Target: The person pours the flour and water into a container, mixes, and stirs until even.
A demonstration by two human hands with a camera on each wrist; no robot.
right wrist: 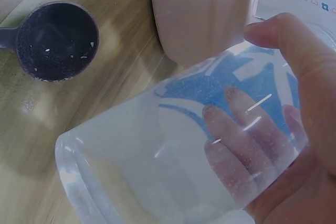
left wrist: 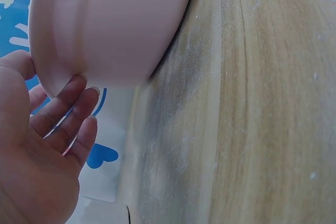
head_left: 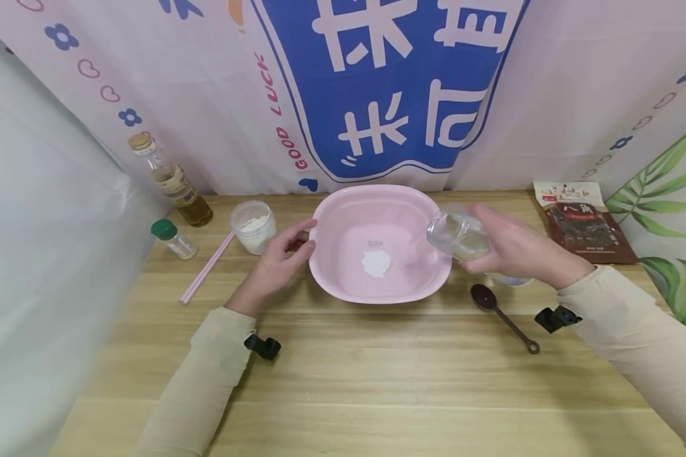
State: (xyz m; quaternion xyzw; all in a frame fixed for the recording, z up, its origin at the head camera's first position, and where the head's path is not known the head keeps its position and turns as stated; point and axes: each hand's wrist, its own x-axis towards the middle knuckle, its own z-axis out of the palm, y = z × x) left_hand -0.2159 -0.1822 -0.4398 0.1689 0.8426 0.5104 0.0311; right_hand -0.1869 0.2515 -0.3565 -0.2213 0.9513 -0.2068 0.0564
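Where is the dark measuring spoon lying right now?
In the head view, the dark measuring spoon lies on the table, right of the pink basin, below the right hand.

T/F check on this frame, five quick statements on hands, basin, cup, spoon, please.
1. The right hand grips a clear cup tilted toward the pink basin. True.
2. The basin holds a small heap of white powder. True.
3. The left hand holds the brown spoon. False: the spoon lies on the table; the left hand's fingers touch the basin's side.
4. The oil bottle lies inside the basin. False: it stands on the table, far left.
5. The pink straw lies on the table. True.
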